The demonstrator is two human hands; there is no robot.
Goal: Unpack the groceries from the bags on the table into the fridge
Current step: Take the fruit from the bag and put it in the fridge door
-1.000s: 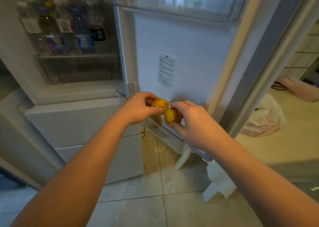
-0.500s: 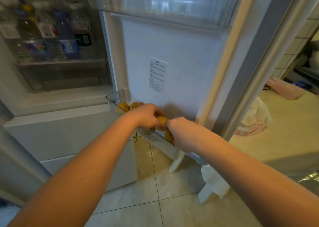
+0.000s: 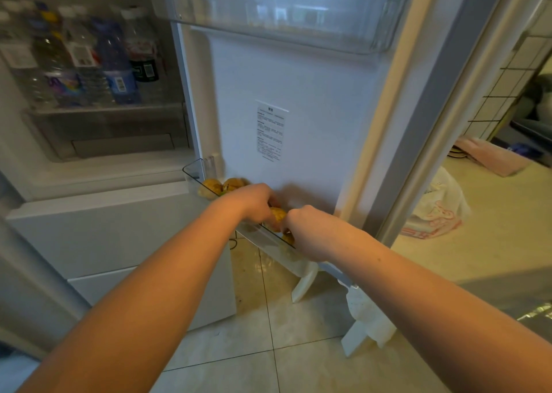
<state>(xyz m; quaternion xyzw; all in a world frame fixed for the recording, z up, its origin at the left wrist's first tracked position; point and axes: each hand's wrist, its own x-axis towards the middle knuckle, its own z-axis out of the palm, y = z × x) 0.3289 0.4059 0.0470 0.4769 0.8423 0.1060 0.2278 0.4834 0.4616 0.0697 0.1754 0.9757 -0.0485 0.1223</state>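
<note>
Left hand (image 3: 254, 202) and right hand (image 3: 310, 231) gripping round yellow fruit (image 3: 277, 214), clear plastic door bin (image 3: 194, 177)

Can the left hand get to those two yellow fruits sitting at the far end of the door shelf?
Probably yes. The left hand is already at the door shelf, the two fruits lie just beyond it with nothing between, though it seems busy with another fruit.

4 yellow-brown fruits (image 3: 212, 185) (2 half hidden) in fridge door's btm bin (image 3: 191, 175).
</note>
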